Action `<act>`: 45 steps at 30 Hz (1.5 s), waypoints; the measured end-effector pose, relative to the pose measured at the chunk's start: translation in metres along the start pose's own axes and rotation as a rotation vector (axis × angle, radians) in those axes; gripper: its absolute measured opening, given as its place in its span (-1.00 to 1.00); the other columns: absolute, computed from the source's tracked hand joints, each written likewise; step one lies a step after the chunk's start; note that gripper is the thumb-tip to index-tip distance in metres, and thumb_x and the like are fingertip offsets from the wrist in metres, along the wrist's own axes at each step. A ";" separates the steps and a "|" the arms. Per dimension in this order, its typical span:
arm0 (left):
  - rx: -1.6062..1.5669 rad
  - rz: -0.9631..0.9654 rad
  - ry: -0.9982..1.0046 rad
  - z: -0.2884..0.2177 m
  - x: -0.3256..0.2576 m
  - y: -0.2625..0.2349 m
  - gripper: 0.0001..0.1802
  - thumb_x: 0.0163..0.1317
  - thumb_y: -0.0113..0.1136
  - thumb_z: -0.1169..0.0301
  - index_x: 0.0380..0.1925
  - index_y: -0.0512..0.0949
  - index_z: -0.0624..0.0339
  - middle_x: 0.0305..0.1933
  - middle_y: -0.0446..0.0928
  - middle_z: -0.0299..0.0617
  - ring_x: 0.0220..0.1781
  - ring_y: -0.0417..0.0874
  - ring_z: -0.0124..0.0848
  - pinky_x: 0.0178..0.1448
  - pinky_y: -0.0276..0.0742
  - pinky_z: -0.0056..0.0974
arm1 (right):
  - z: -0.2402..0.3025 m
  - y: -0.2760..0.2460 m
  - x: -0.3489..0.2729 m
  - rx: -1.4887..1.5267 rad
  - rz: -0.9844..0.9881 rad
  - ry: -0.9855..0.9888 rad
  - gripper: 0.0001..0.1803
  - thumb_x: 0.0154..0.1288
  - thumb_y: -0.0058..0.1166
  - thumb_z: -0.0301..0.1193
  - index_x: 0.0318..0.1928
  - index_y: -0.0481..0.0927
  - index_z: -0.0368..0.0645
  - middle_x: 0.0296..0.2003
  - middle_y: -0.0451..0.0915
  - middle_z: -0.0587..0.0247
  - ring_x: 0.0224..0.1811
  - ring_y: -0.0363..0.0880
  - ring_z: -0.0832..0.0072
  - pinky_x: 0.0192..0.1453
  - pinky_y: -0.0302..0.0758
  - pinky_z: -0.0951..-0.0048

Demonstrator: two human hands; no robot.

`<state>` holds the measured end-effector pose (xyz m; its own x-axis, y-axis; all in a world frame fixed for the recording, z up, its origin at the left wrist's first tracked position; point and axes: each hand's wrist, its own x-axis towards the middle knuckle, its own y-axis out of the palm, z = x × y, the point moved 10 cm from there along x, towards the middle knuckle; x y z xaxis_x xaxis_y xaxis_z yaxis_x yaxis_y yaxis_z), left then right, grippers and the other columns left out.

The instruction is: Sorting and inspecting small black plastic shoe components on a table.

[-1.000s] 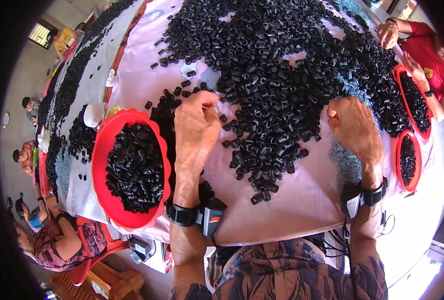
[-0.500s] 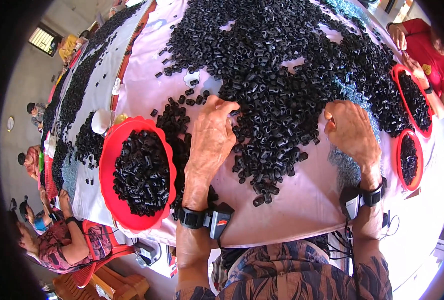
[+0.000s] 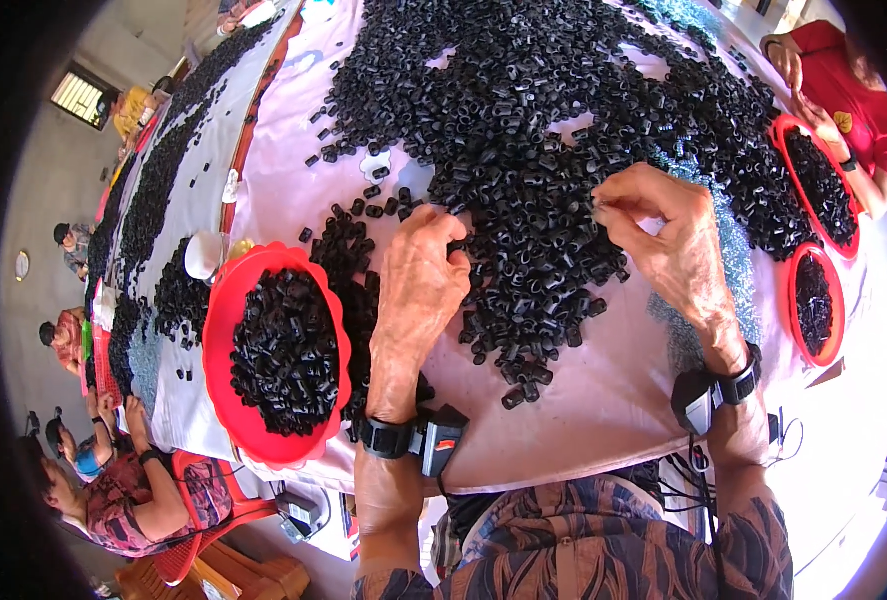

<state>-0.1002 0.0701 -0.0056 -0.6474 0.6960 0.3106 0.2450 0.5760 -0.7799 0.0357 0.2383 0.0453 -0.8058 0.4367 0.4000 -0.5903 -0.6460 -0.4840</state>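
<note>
A wide heap of small black tube-shaped pieces (image 3: 554,130) covers a table with a pale pink cloth (image 3: 604,400). My left hand (image 3: 419,285) rests palm down on the heap's near edge, fingers curled into the pieces. My right hand (image 3: 669,235) is raised over the heap, thumb and fingertips pinched together; whether a piece sits between them is too small to tell. A round red basin (image 3: 226,330) full of the same black pieces stands just left of my left hand. Both wrists wear black bands with small devices.
Two more red basins (image 3: 792,300) with black pieces stand at the right, near a person in red (image 3: 854,80). A white cup (image 3: 204,255) sits beyond the near basin. Other people sit along a second long table (image 3: 154,200) at the left, on red chairs.
My left hand slid right, away from the red basin, onto the heap's edge. My right hand lifted and pinched its fingers together.
</note>
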 end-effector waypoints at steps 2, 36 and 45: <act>-0.021 0.004 -0.024 0.000 0.001 -0.002 -0.76 -0.04 0.16 0.69 -0.30 0.55 0.30 -0.35 0.54 -0.09 -0.39 0.59 -0.30 -0.28 0.51 -0.30 | -0.004 0.004 -0.001 0.209 0.009 0.041 -0.87 0.12 0.17 -0.66 -0.27 0.59 -0.37 -0.33 0.65 0.18 -0.32 0.65 0.55 -0.26 0.61 0.55; -1.500 0.244 -0.440 -0.041 -0.011 0.043 -0.87 0.16 0.24 0.61 -0.27 0.54 0.34 -0.25 0.61 -0.07 -0.22 0.70 -0.29 -0.08 0.69 -0.27 | -0.009 0.028 -0.014 0.726 0.005 0.236 -0.89 0.17 0.19 -0.66 -0.27 0.61 -0.31 -0.31 0.65 0.21 -0.36 0.60 0.61 -0.30 0.57 0.60; -1.457 0.139 -0.431 -0.043 -0.014 0.042 -0.85 0.14 0.24 0.65 -0.27 0.53 0.34 -0.25 0.61 -0.05 -0.25 0.69 -0.33 -0.08 0.68 -0.27 | -0.002 0.033 -0.015 0.751 0.001 0.162 -0.96 0.20 0.12 -0.69 -0.31 0.58 -0.38 -0.30 0.60 0.22 -0.31 0.62 0.56 -0.21 0.62 0.59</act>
<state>-0.0499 0.1030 -0.0188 -0.6513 0.7528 -0.0952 0.6279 0.6052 0.4893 0.0281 0.2117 0.0221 -0.8373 0.4846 0.2530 -0.4455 -0.8731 0.1978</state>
